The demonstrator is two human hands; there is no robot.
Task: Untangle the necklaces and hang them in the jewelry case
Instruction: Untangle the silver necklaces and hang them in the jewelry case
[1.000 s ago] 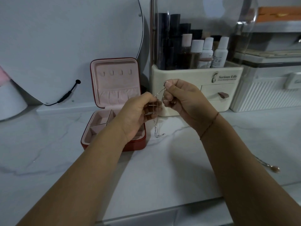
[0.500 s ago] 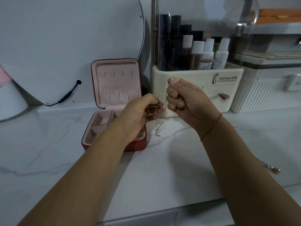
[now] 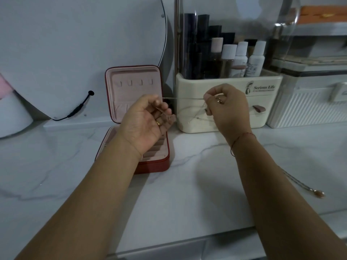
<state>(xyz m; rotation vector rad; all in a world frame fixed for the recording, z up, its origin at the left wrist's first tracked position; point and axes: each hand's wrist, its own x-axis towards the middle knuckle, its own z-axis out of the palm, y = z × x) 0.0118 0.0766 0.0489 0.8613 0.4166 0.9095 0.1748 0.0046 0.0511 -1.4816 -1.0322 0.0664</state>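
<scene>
Since half a second ago the two hands have drawn apart, so the necklace (image 3: 185, 98), then bunched and dangling between them, is now pulled into a thin, nearly level line in the air above the back of the marble counter (image 3: 187, 194). The left hand (image 3: 144, 121), palm turned up with a ring on one finger, pinches one end of the chain between thumb and forefinger, its other fingers loosely curled. The right hand (image 3: 228, 107) grasps the other end with curled fingertips, and further fine loops of chain sag below it in front of the cream cosmetics organiser (image 3: 191, 87); whether these are one strand or several tangled together is too fine to tell. Just behind and under the left hand stands the jewelry case (image 3: 155, 167), red outside and pink inside, with its lid upright. Four small hooks (image 3: 135, 83) run across the top of the lid above a gathered pocket, and no chain hangs from them. The base shows ring rolls at its right side; the rest is hidden by the wrist. The organiser holds white-capped bottles (image 3: 241, 57) and dark tubes under a clear domed cover, with a drawer below. A second necklace (image 3: 308, 186) lies on the counter by the right forearm, well apart from the case. A round mirror (image 3: 75, 53) leans at the left and a ribbed white box (image 3: 309, 109) sits at the right
</scene>
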